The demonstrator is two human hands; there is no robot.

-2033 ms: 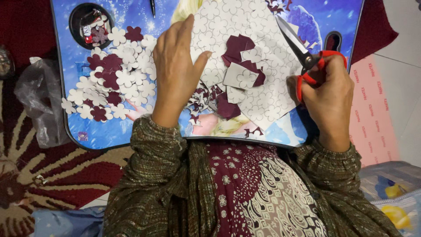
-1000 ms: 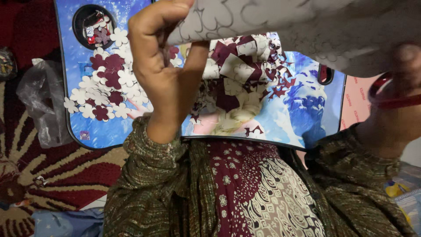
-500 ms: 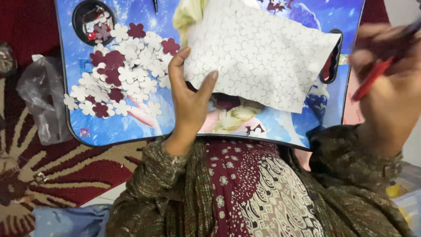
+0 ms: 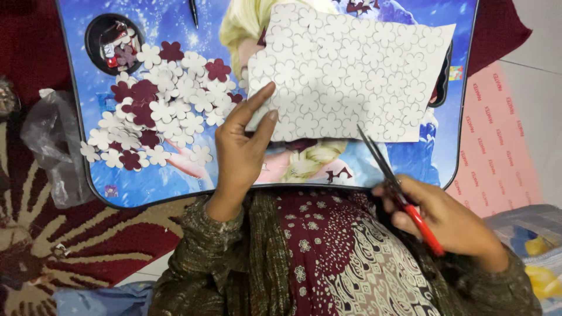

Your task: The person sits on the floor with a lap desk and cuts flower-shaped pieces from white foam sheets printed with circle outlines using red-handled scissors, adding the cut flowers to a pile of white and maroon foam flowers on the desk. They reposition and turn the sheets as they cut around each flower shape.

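Far left: crumpled clear plastic bag (image 4: 50, 149) on the patterned rug, just beside the lap tray (image 4: 105, 196) w/ blue cartoon print. In the tray's top-left corner, a round black recess (image 4: 114, 42) w/ a few scraps in it. Next to it a spread of cut-out flowers (image 4: 161, 111), white & maroon, overlapping, all lying loose on the tray. A dark pen (image 4: 193, 11) sits at the tray's top edge.

Centre: left hand (image 4: 243, 149) pinches the lower-left corner of the white sheet (image 4: 351, 73), thumb on top, fingers under, so it's grasping the sheet. Sheet is traced all over w/ flower outlines, lies over the tray's centre-right, none of the outlines visibly cut yet on this side.

Right: right hand (image 4: 451, 216) is clenched round the red-handled scissors (image 4: 398, 187), blades closed or nearly so, tips pointing up toward the sheet's bottom edge but apart from it. Pink sheet (image 4: 494, 140) on the floor beyond the tray.

Step, prob.: positioning the sheet for cutting. Next move calls for opening the blades, bringing them to the sheet's edge & following an outline while the left hand keeps the sheet steady.
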